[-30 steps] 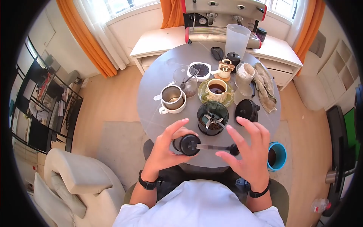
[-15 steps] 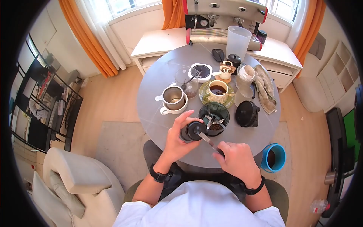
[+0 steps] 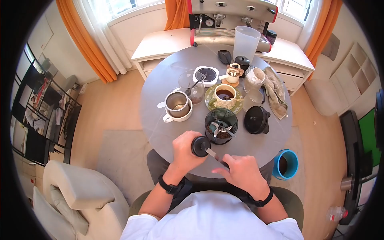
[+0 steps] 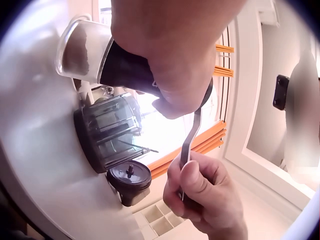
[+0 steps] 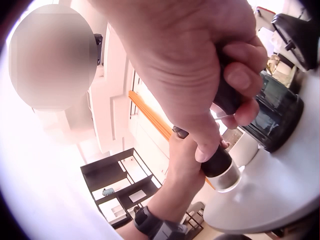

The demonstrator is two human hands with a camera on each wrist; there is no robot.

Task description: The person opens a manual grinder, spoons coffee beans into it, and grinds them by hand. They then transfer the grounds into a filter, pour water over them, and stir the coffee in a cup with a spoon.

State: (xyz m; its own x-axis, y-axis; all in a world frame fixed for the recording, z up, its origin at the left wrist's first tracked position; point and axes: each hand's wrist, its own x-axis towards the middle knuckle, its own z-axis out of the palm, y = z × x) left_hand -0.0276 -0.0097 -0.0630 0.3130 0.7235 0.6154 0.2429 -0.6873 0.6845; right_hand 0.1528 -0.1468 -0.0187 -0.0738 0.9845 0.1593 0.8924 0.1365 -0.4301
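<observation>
My left hand (image 3: 184, 152) wraps round the black body of a hand coffee grinder (image 3: 201, 146) near the table's front edge. In the left wrist view, brown coffee grounds (image 4: 75, 52) show inside the grinder's clear jar (image 4: 62, 62). My right hand (image 3: 247, 172) grips the end of the metal crank (image 4: 188, 142), its fingers curled round the dark knob. Just beyond the grinder stands a dark, see-through chopper bowl (image 3: 208, 134) with metal blades (image 3: 222, 129) and brown bits inside. Its right-hand neighbour is a black lid (image 3: 256, 121).
Behind the bowl, a cup of dark liquid (image 3: 225, 95) stands on a green saucer (image 3: 210, 104). A metal cup (image 3: 177, 103) sits in a white cup (image 3: 179, 119) at left. A cloth (image 3: 276, 94) lies at right, and a blue bucket (image 3: 295, 164) stands beyond the table edge.
My right hand went from open fingers beside the crank to gripping its knob. My left hand's fingers have closed further round the grinder. Between the last two frames, the grinder shifted slightly toward me.
</observation>
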